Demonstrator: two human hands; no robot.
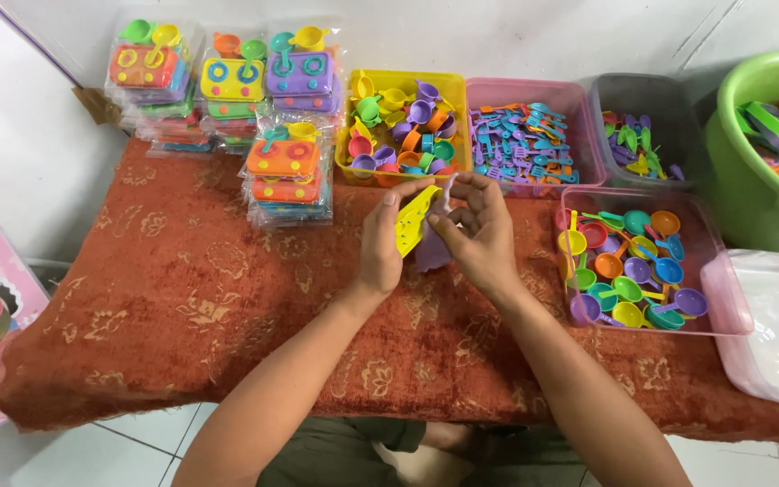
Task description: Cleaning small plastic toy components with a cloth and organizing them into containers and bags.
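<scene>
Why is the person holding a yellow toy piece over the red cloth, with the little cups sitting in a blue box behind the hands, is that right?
Nearly. The head view shows the left hand holding the yellow toy piece over the red cloth, with the right hand beside it. But the box of little cups behind the hands is yellow, not blue.

Head camera, steep downward view, close over table (pixel 182 298).

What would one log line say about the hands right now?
left hand: holds yellow toy piece | right hand: pinches clear bag | both above red cloth
</scene>
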